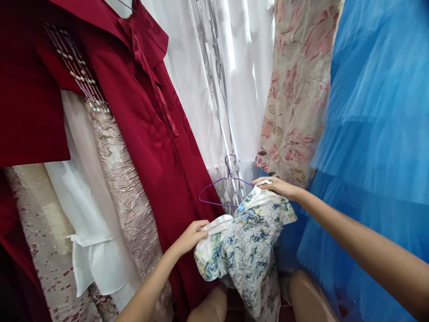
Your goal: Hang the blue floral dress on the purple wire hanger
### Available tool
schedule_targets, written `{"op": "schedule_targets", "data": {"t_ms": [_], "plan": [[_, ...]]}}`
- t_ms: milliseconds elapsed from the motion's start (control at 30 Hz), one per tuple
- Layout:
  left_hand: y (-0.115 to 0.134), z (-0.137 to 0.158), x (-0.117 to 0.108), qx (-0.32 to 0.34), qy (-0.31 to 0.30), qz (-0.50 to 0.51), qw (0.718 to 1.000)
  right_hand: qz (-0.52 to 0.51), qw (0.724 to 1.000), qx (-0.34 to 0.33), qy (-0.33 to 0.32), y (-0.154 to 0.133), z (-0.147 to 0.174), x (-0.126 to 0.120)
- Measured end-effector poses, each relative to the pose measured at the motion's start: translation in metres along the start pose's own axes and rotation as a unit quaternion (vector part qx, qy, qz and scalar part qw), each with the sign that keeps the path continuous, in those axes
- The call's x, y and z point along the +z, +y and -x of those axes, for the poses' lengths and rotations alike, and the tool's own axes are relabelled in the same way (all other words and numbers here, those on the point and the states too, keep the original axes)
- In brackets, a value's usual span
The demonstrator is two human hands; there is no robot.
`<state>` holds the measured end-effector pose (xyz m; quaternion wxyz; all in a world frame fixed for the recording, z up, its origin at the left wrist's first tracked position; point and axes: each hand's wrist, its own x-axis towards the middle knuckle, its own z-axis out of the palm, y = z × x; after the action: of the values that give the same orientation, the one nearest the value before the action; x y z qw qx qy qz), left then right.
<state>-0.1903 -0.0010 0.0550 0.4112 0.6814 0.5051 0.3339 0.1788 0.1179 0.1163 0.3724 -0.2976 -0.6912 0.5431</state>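
A short-sleeved dress in white with a blue, green and yellow floral pattern hangs between my two hands. My left hand is closed on its left shoulder. At the other shoulder, my right hand pinches the cloth near the neckline. A purple wire hanger hangs just behind the dress. Its left arm lies bare, and its right end passes behind my right hand and the cloth. Whether the right hand also touches the hanger, I cannot tell. The lower part of the dress drops between my legs.
A long dark red dress hangs close on the left, with a beaded fringe beside it. White curtains and silvery ribbons hang behind. On the right are a pink floral fabric and a layered blue tulle dress.
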Motion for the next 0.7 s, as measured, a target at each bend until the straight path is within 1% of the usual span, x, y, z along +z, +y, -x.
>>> {"op": "schedule_targets", "data": {"t_ms": [67,133,233,333,400,467,533,567,600,633,700], "plan": [[-0.008,-0.009,-0.023,-0.018,0.039,-0.108,0.993,0.033,0.999,0.004,-0.02,-0.005,0.002,-0.006],[-0.012,-0.022,-0.042,-0.027,0.093,-0.162,0.982,0.063,0.998,0.001,-0.031,-0.01,0.002,-0.01],[-0.007,-0.05,-0.065,-0.008,0.156,-0.164,0.974,0.072,0.997,-0.003,-0.034,-0.015,0.003,-0.011],[0.011,-0.085,-0.077,0.026,0.209,-0.138,0.968,0.043,0.998,0.011,-0.035,-0.016,0.003,-0.01],[0.024,-0.103,-0.079,0.047,0.222,-0.104,0.968,-0.005,0.998,0.049,-0.04,-0.013,0.003,-0.011],[0.033,-0.115,-0.076,0.058,0.215,-0.066,0.973,-0.06,0.989,0.128,-0.042,-0.008,0.002,-0.013],[0.034,-0.117,-0.07,0.059,0.218,-0.034,0.974,-0.105,0.971,0.211,-0.038,-0.001,0.003,-0.016],[0.032,-0.115,-0.067,0.059,0.231,-0.024,0.971,-0.121,0.964,0.234,-0.036,0.003,0.005,-0.016],[0.028,-0.112,-0.064,0.06,0.249,-0.017,0.967,-0.132,0.963,0.233,-0.024,0.008,0.007,-0.016],[0.023,-0.108,-0.062,0.065,0.269,-0.014,0.961,-0.131,0.97,0.206,0.003,0.013,0.01,-0.015],[0.014,-0.097,-0.057,0.082,0.295,-0.019,0.952,-0.083,0.987,0.098,0.096,0.027,0.021,-0.01]]}}
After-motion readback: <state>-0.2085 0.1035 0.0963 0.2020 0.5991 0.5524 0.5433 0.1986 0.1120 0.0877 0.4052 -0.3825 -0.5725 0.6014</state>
